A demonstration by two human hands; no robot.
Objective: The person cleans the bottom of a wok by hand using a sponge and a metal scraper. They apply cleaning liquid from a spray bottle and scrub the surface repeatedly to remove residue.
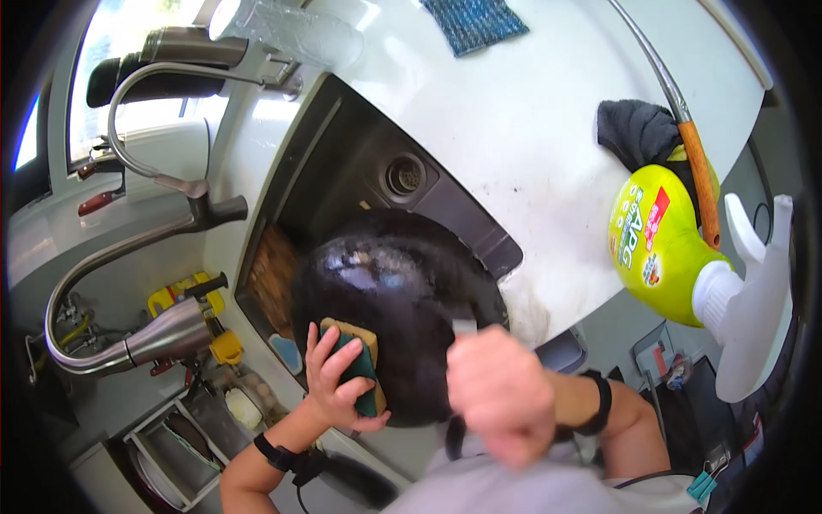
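Observation:
A dark, rounded wok (398, 302) lies bottom up, its near part beyond the front edge of the dark sink (321, 138). My left hand (337, 385) grips a sponge (361, 369) with a green scouring side and a yellow side, held against the left part of the wok's underside. My right hand (501, 395), blurred, is a closed fist at the wok's right side. A short grey, flat piece (465, 326) shows just past this fist; what the fingers hold is mostly hidden.
A curved faucet (96, 257) stands left of the sink, near a wooden board (273, 276). On the white counter (481, 115) lie a blue woven cloth (478, 22) and a dark cloth (636, 132). A green spray bottle (668, 250) and a wooden-handled utensil (700, 173) are at right.

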